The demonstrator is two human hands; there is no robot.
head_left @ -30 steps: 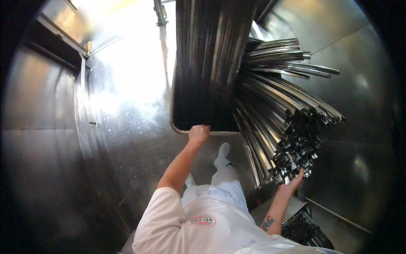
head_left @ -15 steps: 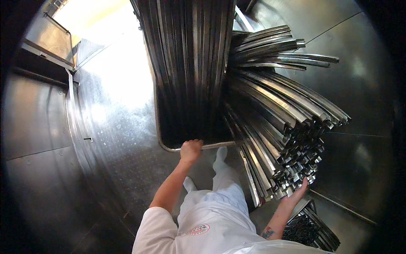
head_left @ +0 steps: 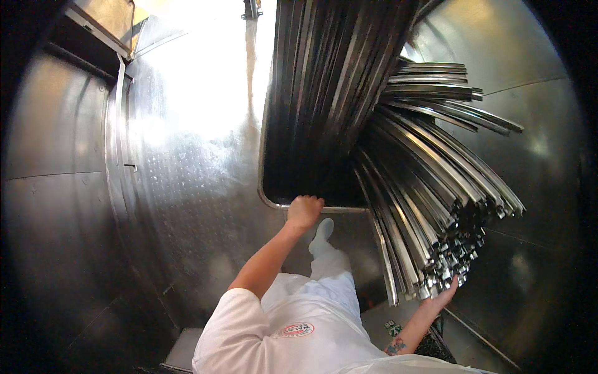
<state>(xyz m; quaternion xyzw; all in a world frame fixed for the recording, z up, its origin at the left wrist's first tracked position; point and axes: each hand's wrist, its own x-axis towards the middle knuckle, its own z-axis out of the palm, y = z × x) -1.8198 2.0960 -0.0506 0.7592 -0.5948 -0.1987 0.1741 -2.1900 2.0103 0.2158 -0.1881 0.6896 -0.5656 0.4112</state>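
A long, dark cart [head_left: 263,181] with a rounded metal rim stands in front of me, stacked with long dark metal strips [head_left: 330,68]. My left hand [head_left: 305,210] is closed over the near rim of the cart. A fanned bundle of shiny metal strips [head_left: 430,174] sticks out to the right of the cart and bends down toward me. At the bundle's near ends is my right hand [head_left: 441,295], its thumb up against the strip ends and its other fingers mostly hidden.
Metal wall panels [head_left: 59,143] enclose the space on both sides. A shiny patterned metal floor [head_left: 193,168] lies left of the cart, with bright light at the far end. Beside my right forearm is a dark bundle [head_left: 439,346] on the floor. A light box-like object [head_left: 185,350] shows at lower left.
The cart and strips have shifted right in view, the far end swinging right. Both hands keep their places on rim and strips. The floor bundle is now mostly hidden; one foot has left view.
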